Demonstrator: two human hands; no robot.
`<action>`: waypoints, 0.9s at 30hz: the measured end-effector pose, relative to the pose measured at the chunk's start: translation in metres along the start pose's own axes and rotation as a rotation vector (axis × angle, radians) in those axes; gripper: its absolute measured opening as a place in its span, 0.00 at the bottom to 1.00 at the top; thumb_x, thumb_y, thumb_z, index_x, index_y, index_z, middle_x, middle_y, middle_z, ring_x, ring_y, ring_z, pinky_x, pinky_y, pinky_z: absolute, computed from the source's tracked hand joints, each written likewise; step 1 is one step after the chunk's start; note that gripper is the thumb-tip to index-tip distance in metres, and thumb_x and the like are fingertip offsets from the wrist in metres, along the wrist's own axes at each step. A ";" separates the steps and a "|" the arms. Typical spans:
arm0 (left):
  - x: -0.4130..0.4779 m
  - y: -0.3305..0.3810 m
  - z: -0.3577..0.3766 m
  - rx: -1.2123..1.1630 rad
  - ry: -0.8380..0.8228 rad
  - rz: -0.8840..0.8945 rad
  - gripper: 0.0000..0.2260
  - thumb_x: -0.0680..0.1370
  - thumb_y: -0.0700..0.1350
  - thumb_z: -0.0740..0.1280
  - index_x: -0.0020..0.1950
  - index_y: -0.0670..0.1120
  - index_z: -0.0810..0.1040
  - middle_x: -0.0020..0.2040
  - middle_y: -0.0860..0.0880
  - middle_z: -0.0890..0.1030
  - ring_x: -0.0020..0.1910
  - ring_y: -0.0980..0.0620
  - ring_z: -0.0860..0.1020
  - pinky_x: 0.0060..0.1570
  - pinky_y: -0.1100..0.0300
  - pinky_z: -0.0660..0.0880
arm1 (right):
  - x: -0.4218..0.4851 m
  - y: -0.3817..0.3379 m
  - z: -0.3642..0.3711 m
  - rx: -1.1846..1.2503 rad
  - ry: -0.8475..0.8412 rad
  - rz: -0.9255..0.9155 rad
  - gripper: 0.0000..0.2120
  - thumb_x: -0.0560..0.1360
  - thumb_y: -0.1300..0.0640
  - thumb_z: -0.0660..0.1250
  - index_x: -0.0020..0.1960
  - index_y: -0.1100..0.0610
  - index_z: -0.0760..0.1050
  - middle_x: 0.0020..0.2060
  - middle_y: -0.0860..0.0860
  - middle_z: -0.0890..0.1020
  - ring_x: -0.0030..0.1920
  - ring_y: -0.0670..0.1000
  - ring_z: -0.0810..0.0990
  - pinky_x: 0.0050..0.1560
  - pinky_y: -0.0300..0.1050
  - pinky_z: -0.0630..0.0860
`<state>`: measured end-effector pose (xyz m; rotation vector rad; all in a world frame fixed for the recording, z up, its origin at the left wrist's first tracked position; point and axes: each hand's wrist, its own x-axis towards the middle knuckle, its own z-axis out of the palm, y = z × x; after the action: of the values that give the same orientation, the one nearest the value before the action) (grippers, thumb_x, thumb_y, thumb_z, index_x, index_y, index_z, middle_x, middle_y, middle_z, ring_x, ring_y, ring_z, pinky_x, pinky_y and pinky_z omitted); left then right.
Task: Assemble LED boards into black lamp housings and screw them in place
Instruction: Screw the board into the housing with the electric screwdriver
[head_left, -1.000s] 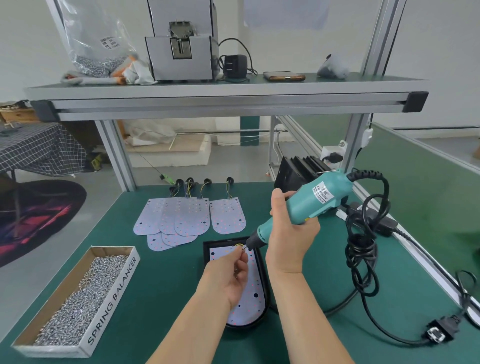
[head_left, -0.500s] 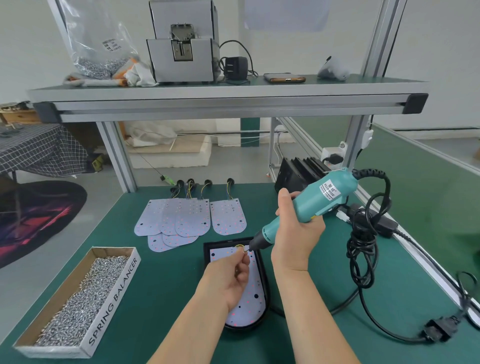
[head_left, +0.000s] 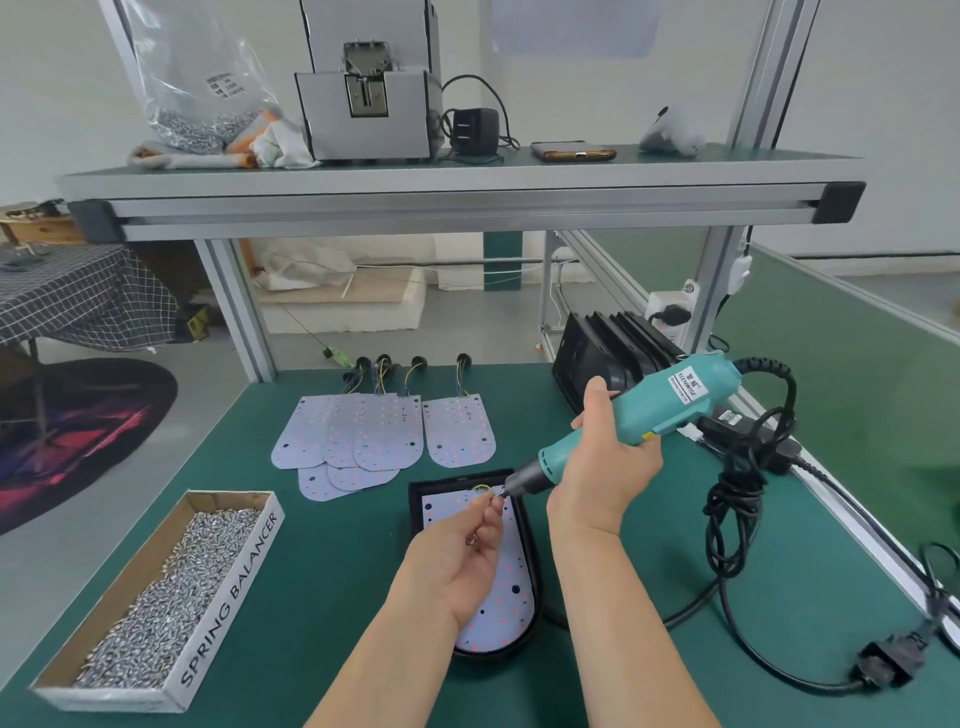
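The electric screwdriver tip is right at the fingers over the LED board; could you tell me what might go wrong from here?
1. The left hand pinches a screw right at the electric screwdriver tip, so a slipping bit could nick a fingertip or scratch the LED board.
2. The yellow wires lie beside that tip and might get caught.
3. The tangled cable hanging from the tool may tug the right hand off line.

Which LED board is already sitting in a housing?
The LED board beneath the left hand, lying inside the black housing nearest the person. The other boards lie loose farther back, some overlapping, in no housing.
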<state>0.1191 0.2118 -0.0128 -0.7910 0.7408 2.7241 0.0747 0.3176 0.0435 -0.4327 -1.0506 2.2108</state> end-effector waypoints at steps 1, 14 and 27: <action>-0.001 0.000 0.001 -0.008 -0.004 -0.007 0.07 0.81 0.31 0.62 0.54 0.31 0.78 0.36 0.40 0.80 0.27 0.54 0.76 0.23 0.69 0.72 | 0.000 0.000 0.001 -0.002 -0.009 -0.005 0.11 0.71 0.54 0.76 0.41 0.53 0.74 0.27 0.43 0.78 0.29 0.44 0.76 0.32 0.35 0.74; -0.005 -0.011 0.004 0.101 -0.108 0.115 0.07 0.81 0.31 0.61 0.52 0.33 0.79 0.40 0.42 0.81 0.31 0.54 0.77 0.30 0.68 0.76 | 0.006 -0.012 -0.004 0.014 0.019 0.007 0.10 0.72 0.55 0.75 0.44 0.55 0.73 0.26 0.44 0.76 0.28 0.44 0.74 0.30 0.35 0.73; -0.010 0.036 -0.036 1.139 0.487 0.639 0.07 0.75 0.50 0.74 0.45 0.48 0.81 0.40 0.53 0.82 0.42 0.50 0.79 0.40 0.56 0.75 | 0.017 -0.022 -0.005 0.047 -0.021 -0.001 0.10 0.71 0.54 0.75 0.42 0.52 0.73 0.26 0.44 0.76 0.29 0.44 0.74 0.30 0.34 0.73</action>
<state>0.1313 0.1622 -0.0189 -0.9588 2.6319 1.8487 0.0737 0.3423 0.0574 -0.3891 -1.0076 2.2386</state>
